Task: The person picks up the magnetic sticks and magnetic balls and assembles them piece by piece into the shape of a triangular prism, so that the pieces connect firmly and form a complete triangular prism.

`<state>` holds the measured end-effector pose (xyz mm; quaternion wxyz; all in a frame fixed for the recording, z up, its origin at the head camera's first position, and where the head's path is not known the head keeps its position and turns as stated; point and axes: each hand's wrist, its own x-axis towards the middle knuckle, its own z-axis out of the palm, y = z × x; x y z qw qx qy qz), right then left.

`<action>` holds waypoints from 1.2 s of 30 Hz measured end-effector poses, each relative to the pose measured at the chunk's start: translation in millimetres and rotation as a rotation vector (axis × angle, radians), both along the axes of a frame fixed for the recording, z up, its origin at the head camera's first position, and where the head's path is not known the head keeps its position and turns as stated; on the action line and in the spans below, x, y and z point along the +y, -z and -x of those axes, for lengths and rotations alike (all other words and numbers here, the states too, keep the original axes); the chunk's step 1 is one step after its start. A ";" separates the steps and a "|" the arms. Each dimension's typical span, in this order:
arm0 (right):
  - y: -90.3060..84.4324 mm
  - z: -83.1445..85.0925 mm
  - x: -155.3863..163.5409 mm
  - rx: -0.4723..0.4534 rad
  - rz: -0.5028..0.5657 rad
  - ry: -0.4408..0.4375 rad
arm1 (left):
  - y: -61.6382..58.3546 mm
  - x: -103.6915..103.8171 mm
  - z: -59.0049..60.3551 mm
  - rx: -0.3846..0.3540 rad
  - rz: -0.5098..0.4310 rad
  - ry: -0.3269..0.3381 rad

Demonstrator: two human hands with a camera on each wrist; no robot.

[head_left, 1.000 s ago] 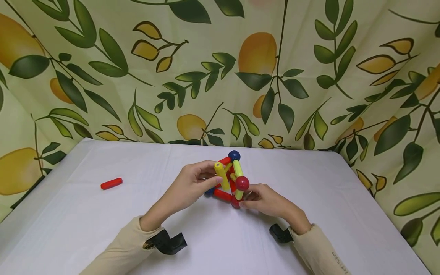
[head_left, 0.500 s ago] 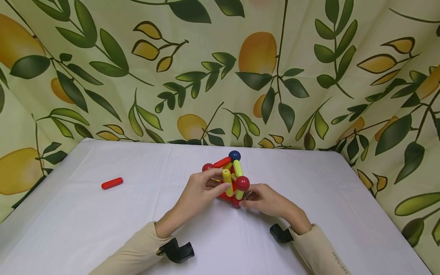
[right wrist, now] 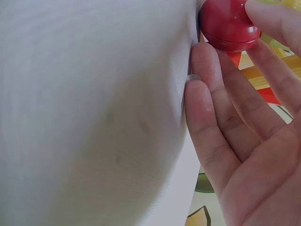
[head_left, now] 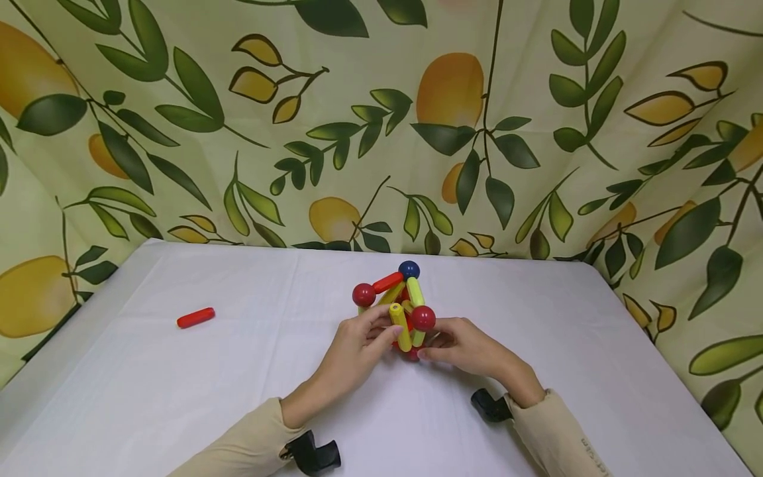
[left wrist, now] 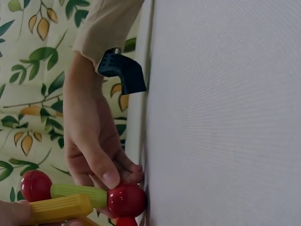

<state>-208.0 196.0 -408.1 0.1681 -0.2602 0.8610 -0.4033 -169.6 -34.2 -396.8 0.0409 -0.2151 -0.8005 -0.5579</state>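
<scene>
A frame of magnetic rods and balls stands mid-table in the head view. Its top shows a blue ball, a left red ball and a right red ball, joined by rods such as a red rod and a light green rod. Between thumb and fingers, my left hand pinches a yellow magnetic rod, slanted before the frame's near side. My right hand holds the frame's lower red ball, thumb and fingertips on it. The left hand hides part of the base.
A loose red rod lies on the white-covered table at the left. Behind the table's far edge hangs a patterned curtain. Black wrist mounts stick out from both sleeves.
My left hand has moved right and toward me with the yellow rod, bringing it lower, near the frame's front corner. The left red ball has come into view. My right hand keeps its hold.
</scene>
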 end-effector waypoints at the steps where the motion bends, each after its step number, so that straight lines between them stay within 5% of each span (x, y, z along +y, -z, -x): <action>1: 0.1 0.0 0.1 0.000 0.001 0.001 | 0.1 0.2 -0.1 -0.006 -0.002 -0.005; 12: -0.2 0.5 -2.6 -0.009 -0.011 0.025 | 5.2 0.7 -0.1 -0.054 -0.039 -0.070; 25: -0.1 1.9 -3.5 -0.005 -0.031 0.039 | 14.1 1.3 3.8 -0.150 -0.095 -0.036; 36: -0.1 1.2 -2.7 -0.025 -0.029 0.045 | 15.2 0.0 5.4 -0.184 -0.088 -0.079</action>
